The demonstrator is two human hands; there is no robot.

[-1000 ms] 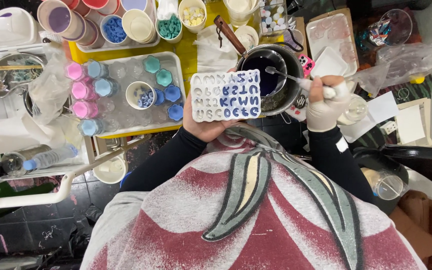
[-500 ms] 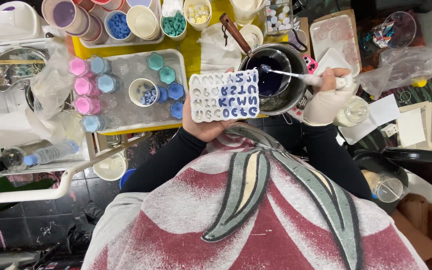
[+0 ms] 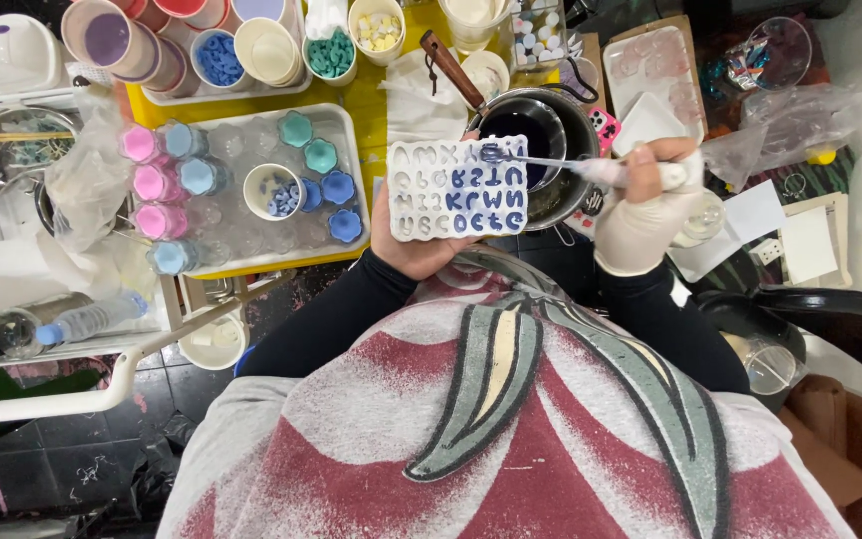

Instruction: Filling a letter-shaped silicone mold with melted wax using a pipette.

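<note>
1. While the gloved right hand (image 3: 641, 215) pinches a slim pipette (image 3: 591, 168) in closed fingers (image 3: 655, 155), the pipette's tip rests over the top row of a white letter mould (image 3: 459, 188).
2. Left hand (image 3: 413, 245), bare, cups the mould from below, fingers curled under its lower edge; the palm holds it level above the near edge of the desk (image 3: 376, 110).
3. Several letter cavities in the mould's right and lower rows are filled with dark blue; those at the left are pale.
4. Just behind the mould sits a metal pot (image 3: 576, 150) of dark blue liquid, its wooden handle (image 3: 451, 68) pointing towards the far edge.
5. To the left, a clear tray (image 3: 346, 150) carries pink, blue and teal flower-shaped pieces and a small cup (image 3: 273, 192) of blue bits.
6. Along the far edge stand round cups (image 3: 251, 50) of coloured bits.
7. At the far right corner lie crumpled clear plastic (image 3: 800, 115) and white paper squares (image 3: 808, 245).
</note>
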